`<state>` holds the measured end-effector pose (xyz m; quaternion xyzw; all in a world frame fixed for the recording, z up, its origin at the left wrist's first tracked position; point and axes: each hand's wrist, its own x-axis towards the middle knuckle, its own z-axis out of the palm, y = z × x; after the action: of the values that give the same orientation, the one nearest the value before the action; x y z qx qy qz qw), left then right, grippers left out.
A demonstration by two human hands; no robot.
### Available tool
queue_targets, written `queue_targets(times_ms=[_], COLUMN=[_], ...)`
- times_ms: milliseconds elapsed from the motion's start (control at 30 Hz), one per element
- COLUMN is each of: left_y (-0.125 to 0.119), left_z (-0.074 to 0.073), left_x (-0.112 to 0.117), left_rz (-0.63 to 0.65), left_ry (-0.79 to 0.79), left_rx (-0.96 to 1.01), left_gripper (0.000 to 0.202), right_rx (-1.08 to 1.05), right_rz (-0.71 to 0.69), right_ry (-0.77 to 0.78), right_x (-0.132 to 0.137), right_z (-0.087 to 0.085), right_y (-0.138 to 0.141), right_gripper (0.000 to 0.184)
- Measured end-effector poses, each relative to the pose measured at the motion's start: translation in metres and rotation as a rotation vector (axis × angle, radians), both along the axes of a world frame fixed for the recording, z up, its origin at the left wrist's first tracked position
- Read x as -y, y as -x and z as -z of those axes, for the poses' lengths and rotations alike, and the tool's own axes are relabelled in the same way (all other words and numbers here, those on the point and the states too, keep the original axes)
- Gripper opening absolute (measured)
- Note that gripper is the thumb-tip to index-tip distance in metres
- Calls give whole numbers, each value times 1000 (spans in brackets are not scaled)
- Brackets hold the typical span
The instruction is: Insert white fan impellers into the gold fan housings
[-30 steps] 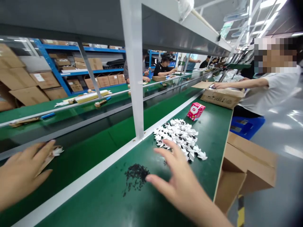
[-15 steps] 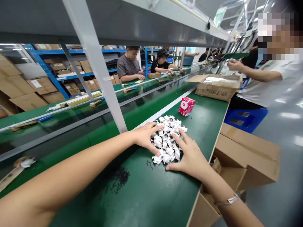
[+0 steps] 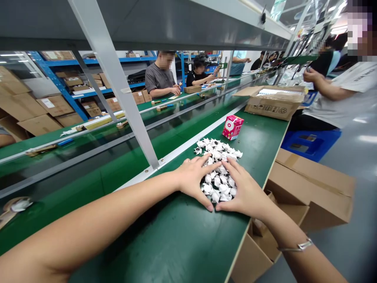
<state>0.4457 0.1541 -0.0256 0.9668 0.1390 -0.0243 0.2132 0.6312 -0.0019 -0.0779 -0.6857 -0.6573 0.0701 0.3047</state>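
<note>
A heap of small white finned parts [image 3: 218,181], some with dark round centres, lies on the green work surface [image 3: 176,243]. My left hand [image 3: 194,179] rests against the heap's left side, fingers spread and thumb towards the near edge. On the right side, my right hand [image 3: 246,188] curves around the heap with its fingers apart. The two thumbs almost meet in front of the parts, and the index fingertips come close together over them. Neither hand grips a single part. Just beyond the heap stands a pink and white box [image 3: 233,127].
A white slanted post [image 3: 123,90] rises left of the heap. Further back on the bench is an open carton [image 3: 266,106]. Cardboard boxes [image 3: 312,188] stand below the right edge. A conveyor [image 3: 114,151] runs along the left. Co-workers sit across it and at the right.
My hands have drawn closer together around the heap, thumbs now nearly touching. The small black bits seen near my left forearm no longer show. The camera view has shifted slightly.
</note>
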Motion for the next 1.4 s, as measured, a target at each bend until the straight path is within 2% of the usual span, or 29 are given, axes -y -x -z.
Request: queue_targets(times_ms=[133, 267, 300, 433, 500, 700, 833, 900, 967, 1033, 1100, 1167, 1200, 1267, 1333, 1400], left_y=[-9, -25, -28, -39, -43, -49, -40, -31, -19, 0, 33, 80, 109, 172, 237, 299], left_z=[2, 1, 0, 3, 7, 11, -5, -21, -41, -65, -86, -101, -104, -101, -88, -71], left_x=[-4, -14, -16, -24, -24, -9, 2, 6, 12, 19, 32, 52, 64, 94, 126, 156], left_rz=[-36, -91, -112, -255, -349, -568, -645, -651, -638, -611, -576, -563, -580, -690, -866, -1018], left_ry=[75, 202, 243, 473, 615, 950, 1057, 1080, 1084, 1073, 1052, 1019, 981, 852, 717, 663], left_rx=[90, 201, 233, 330, 336, 455, 615, 707, 801, 891, 965, 1021, 1036, 988, 845, 685], left_gripper=[128, 114, 105, 49, 40, 37, 37, 36, 35, 40, 52, 58, 59, 61, 63, 62], right_rx=[-61, -162, -190, -305, -356, -430, -405, -375, -345, -322, -314, -330, -348, -414, -506, -590], right_rz=[69, 115, 126, 243, 319, 443, 441, 427, 404, 361, 288, 189, 132, 8, -132, -271], right_ry=[-67, -136, -156, -252, -304, -486, -584, -631, -685, -741, -785, -799, -793, -751, -655, -511], right_x=[-5, -20, -26, -55, -70, -103, -111, -111, -108, -99, -84, -65, -54, -32, -12, 5], right_z=[1, -3, -3, -1, 2, 0, -16, -33, -57, -85, -110, -125, -127, -120, -101, -76], right_y=[4, 2, 2, 11, 17, 40, 53, 59, 68, 85, 115, 157, 182, 238, 296, 351], right_gripper=[91, 78, 73, 39, 33, 34, 33, 30, 24, 17, 14, 15, 16, 17, 17, 16])
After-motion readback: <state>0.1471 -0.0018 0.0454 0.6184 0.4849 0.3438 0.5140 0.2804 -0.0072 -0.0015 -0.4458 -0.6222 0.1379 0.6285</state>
